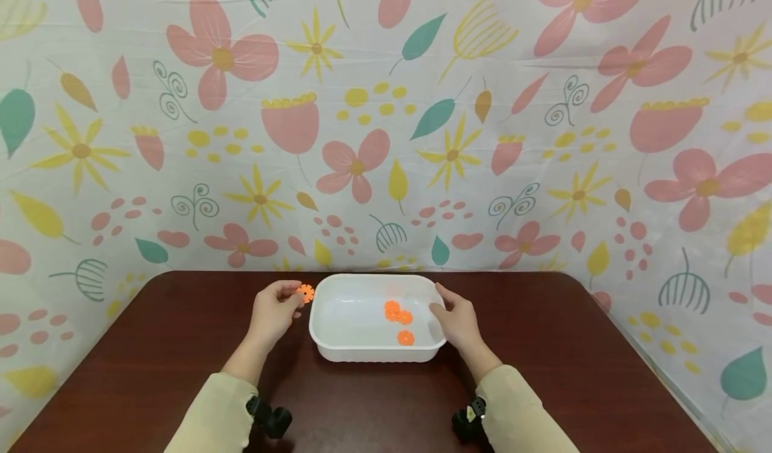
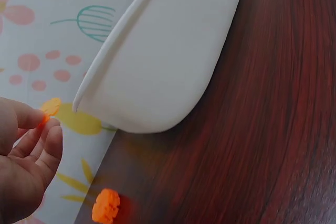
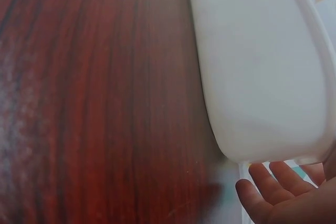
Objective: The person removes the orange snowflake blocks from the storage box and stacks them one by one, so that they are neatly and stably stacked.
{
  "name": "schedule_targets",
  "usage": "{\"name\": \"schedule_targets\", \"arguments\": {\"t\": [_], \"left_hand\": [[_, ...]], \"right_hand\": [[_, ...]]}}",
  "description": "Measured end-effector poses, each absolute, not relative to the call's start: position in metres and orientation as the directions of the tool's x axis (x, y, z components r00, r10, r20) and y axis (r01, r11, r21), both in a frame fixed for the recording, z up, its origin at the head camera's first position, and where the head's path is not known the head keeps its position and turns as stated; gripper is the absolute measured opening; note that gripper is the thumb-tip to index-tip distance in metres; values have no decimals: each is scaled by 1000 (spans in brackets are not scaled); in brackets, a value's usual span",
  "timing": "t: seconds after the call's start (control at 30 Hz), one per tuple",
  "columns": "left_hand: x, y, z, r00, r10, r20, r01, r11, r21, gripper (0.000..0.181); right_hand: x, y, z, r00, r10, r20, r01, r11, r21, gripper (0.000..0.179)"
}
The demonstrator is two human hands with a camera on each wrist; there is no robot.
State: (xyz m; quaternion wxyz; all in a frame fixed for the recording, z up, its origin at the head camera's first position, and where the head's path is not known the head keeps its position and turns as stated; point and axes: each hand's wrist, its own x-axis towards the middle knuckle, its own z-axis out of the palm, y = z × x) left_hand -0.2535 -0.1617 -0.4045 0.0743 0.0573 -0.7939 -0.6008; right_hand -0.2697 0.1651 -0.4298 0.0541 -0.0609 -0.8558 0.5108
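Observation:
Between thumb and fingers, my left hand (image 1: 274,311) pinches an orange notched plastic disc (image 1: 306,293) just off the left rim of a white tub (image 1: 376,354). The same disc (image 2: 51,107) is seen nearly edge-on in the left wrist view. My right hand (image 1: 458,319) holds the tub's right end, thumb over the rim and fingers outside; those fingers (image 3: 273,182) show below the tub's end in the right wrist view. Inside the tub, toward its right side, lie several orange discs (image 1: 406,338), some overlapping.
Another orange notched piece (image 2: 106,205) lies on the dark wood-grain table (image 1: 386,406) below my left hand, mostly hidden by it in the head view. A flower-patterned cloth (image 1: 386,138) hangs behind the table's far edge.

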Motion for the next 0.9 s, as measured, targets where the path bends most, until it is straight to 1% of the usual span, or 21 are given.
{"name": "schedule_targets", "arguments": {"t": [0.37,0.73,0.9], "left_hand": [[-251,-183,-407,-980,-198,-26,-79,263,962,33],[-250,-196,-412,-977,-213,-18,-93,348,933,32],[-248,-201,-416,-977,-208,-40,-111,342,933,32]], "right_hand": [[-270,166,-430,-988,154,22,55,476,-878,49],[-273,166,-430,-989,148,19,55,480,-875,49],[-272,167,-431,-989,148,8,64,476,-877,49]]}}
